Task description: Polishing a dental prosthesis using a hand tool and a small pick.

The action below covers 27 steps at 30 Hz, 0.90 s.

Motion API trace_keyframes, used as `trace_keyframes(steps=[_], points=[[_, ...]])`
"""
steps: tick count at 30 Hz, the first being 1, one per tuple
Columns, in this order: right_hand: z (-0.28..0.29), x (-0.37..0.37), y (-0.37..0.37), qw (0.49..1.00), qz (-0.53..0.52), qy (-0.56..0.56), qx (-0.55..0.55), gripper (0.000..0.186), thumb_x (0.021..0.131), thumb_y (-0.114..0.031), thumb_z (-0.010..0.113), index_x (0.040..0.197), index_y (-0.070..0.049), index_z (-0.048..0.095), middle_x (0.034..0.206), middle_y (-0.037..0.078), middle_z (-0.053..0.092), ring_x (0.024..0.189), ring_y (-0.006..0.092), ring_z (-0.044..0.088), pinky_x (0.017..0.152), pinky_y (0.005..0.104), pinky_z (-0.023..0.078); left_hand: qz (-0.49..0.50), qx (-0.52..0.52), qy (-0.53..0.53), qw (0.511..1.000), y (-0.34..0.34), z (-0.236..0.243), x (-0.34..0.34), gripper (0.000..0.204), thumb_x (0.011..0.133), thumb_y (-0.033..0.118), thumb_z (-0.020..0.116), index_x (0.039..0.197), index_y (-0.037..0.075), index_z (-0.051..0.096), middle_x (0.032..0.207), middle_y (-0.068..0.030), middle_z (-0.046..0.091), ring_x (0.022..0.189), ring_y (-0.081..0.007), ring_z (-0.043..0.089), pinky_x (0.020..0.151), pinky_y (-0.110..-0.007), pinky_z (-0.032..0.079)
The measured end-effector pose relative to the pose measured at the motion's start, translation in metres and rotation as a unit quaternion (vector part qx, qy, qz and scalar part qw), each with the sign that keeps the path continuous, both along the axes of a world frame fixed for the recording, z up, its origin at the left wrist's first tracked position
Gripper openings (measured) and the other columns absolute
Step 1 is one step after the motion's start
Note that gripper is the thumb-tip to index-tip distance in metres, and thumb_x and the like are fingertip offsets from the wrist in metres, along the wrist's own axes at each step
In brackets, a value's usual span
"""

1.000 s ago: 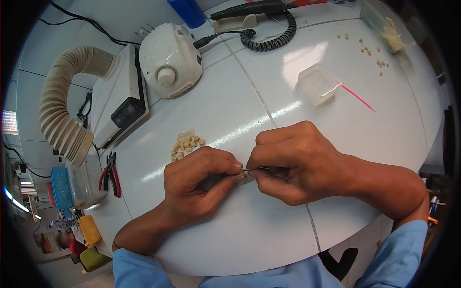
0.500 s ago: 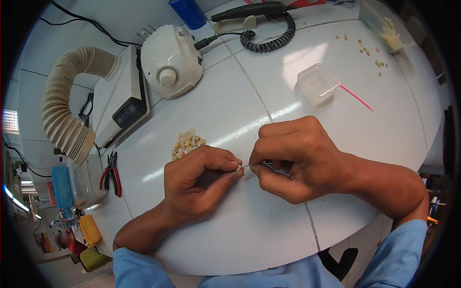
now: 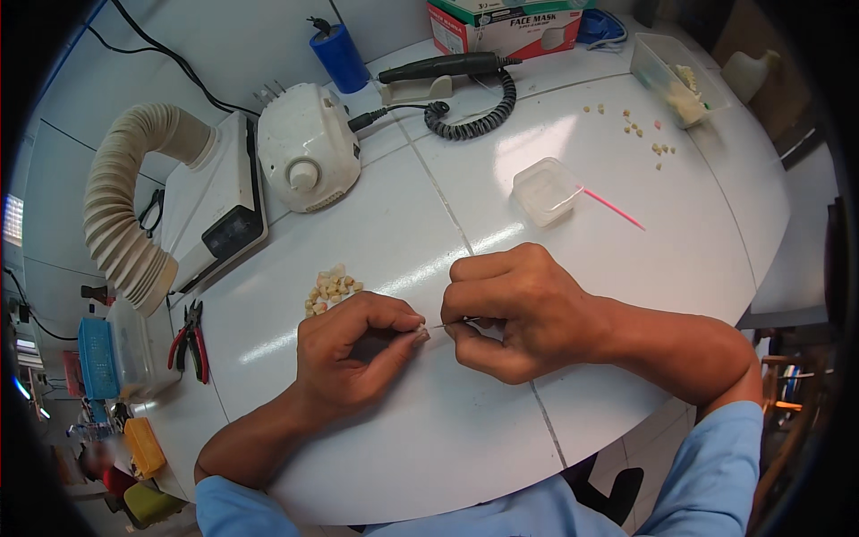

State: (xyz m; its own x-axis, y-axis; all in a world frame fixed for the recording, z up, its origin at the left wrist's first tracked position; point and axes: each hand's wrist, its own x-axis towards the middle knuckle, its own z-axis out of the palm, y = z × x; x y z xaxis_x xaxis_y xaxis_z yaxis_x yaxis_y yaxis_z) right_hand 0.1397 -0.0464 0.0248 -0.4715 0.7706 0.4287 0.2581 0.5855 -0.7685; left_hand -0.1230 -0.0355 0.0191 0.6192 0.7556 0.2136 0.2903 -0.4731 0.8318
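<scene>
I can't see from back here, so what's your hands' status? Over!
Left fingers: pinching small pale piece. Right fingers: gripping thin metal tool, pointed at piece, contact unclear. Pale pile farther back; nothing else seen between the fingers.

Left head-worn fisheye, facing down, fairly near the white table (image 3: 376,465)

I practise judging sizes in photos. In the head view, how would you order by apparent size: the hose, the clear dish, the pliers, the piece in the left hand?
1. Hose
2. Clear dish and pliers: unsure; the pliers look longer, the dish broader.
3. Piece in the left hand, partly covered.
</scene>
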Motion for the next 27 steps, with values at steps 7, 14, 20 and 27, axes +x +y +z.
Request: trace_keyframes(steps=[7, 14, 20, 27], points=[[0.017, 0.026, 0.019, 0.916, -0.260, -0.226, 0.206, 0.009, 0.083, -0.010, 0.079, 0.092, -0.009, 0.078, 0.137, 0.015, 0.065, 0.131, 0.0401, 0.058, 0.101, 0.0465, 0.052, 0.042, -0.042, -0.030, 0.998, -0.002, -0.004, 0.000, 0.010, 0.096, -0.008, 0.076, 0.103, -0.003, 0.071, 0.103, -0.0105, 0.076, 0.094, -0.0137, 0.075, 0.086, -0.028, 0.064], [0.010, 0.036, 0.031, 0.926, -0.273, -0.252, 0.066, 0.006, 0.093, -0.004, 0.073, 0.095, -0.004, 0.078, 0.137, 0.018, 0.068, 0.124, 0.0364, 0.066, 0.100, 0.0458, 0.056, 0.029, -0.029, -0.034, 0.999, 0.000, -0.003, 0.002, 0.011, 0.095, -0.003, 0.080, 0.103, -0.002, 0.072, 0.097, -0.0090, 0.077, 0.089, -0.0134, 0.076, 0.082, -0.028, 0.063], [0.026, 0.102, 0.105, 0.906, -0.288, -0.275, 0.144, 0.004, 0.089, 0.002, 0.074, 0.093, 0.001, 0.074, 0.120, 0.015, 0.069, 0.113, 0.0369, 0.067, 0.096, 0.0430, 0.056, 0.039, -0.045, -0.046, 0.997, 0.004, 0.000, 0.010, 0.010, 0.096, 0.001, 0.080, 0.102, -0.002, 0.072, 0.094, -0.0092, 0.078, 0.086, -0.0133, 0.076, 0.080, -0.028, 0.063], [0.044, 0.148, 0.154, 0.866, -0.372, -0.230, 0.240, 0.011, 0.093, -0.004, 0.078, 0.103, -0.003, 0.081, 0.114, 0.012, 0.074, 0.102, 0.0271, 0.073, 0.089, 0.0379, 0.058, 0.034, -0.041, -0.087, 0.995, 0.006, -0.007, 0.007, 0.010, 0.096, 0.001, 0.079, 0.102, -0.003, 0.071, 0.095, -0.0093, 0.078, 0.087, -0.0140, 0.076, 0.081, -0.028, 0.063]])
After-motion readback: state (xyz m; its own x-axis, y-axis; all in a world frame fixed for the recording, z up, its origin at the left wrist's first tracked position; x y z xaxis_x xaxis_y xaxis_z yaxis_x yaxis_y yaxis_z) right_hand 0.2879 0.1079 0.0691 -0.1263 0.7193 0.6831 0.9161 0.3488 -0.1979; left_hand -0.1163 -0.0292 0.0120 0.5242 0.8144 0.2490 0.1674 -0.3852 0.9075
